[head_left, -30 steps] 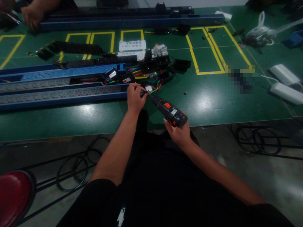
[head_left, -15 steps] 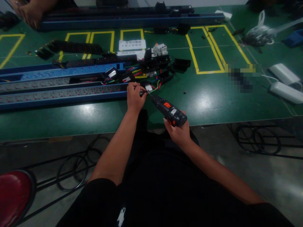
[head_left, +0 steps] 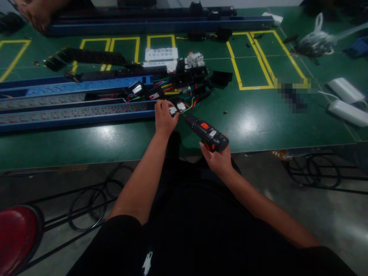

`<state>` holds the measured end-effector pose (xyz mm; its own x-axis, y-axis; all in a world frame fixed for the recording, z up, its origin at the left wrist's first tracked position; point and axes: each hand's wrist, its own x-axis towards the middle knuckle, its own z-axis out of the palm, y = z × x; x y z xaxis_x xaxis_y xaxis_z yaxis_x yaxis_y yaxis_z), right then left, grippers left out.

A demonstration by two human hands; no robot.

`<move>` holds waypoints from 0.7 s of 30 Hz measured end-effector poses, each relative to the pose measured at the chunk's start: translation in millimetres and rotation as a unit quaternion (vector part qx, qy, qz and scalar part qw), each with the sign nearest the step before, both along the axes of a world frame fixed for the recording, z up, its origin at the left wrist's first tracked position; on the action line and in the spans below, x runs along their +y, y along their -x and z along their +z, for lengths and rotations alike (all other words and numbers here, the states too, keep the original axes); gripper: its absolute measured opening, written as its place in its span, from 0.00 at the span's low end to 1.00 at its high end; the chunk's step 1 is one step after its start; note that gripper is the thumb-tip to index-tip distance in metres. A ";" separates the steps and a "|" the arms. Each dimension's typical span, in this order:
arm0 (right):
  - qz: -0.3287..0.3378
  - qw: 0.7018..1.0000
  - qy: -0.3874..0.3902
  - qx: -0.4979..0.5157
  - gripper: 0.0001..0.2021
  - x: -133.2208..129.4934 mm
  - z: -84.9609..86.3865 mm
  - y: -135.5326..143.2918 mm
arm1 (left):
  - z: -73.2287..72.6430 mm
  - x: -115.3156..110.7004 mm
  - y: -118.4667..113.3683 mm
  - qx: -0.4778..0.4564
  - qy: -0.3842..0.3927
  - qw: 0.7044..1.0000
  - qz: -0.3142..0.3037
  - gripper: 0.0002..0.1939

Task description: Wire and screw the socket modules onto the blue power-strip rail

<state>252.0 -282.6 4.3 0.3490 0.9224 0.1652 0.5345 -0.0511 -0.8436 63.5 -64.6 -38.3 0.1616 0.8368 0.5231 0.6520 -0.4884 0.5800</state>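
My right hand is wrapped round a black cordless screwdriver with orange parts, its bit pointing up and left. The bit's tip reaches a small wired black module with a white label. My left hand grips the near end of that module; its fingers partly hide the piece. Red, green and yellow wires run out from it to the right. Left of my left hand lies a long blue rail with a row of grey sockets.
More socket strips and black end pieces lie behind. Yellow tape outlines mark the green table. White adapters and a bagged bundle are at right. Another person's hands are at far left. A red stool stands below.
The screwdriver and my right hand have shifted very slightly right. A white part beside my left fingers shows more clearly now. Both hands keep their hold.
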 end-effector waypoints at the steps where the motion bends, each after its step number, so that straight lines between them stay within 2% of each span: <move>1: -0.002 1.000 0.002 -0.007 0.21 0.0 -0.4 -0.5 | 0.3 -0.3 -1.1 -0.005 0.005 1.000 -0.002 0.25; 4: -0.004 1.000 0.006 -0.022 0.23 0.8 -2.6 -3.2 | 0.5 0.2 -4.1 -0.014 0.021 1.000 -0.012 0.33; 6: 0.007 1.000 0.004 -0.025 0.25 2.1 -3.4 -5.3 | -0.8 1.4 -5.0 -0.007 0.022 1.000 -0.014 0.34; 10: 0.024 0.999 0.007 -0.026 0.25 4.3 -1.6 -6.7 | -3.9 3.8 -4.4 0.016 0.008 1.000 -0.005 0.30; 14: 0.019 1.000 0.010 -0.006 0.28 4.8 -0.5 -5.0 | -3.7 5.8 -3.7 0.012 0.008 1.000 -0.023 0.25; 21: 0.018 0.999 -0.004 0.027 0.27 6.4 -4.2 -2.3 | -2.0 8.9 -3.2 0.020 0.035 0.998 -0.049 0.24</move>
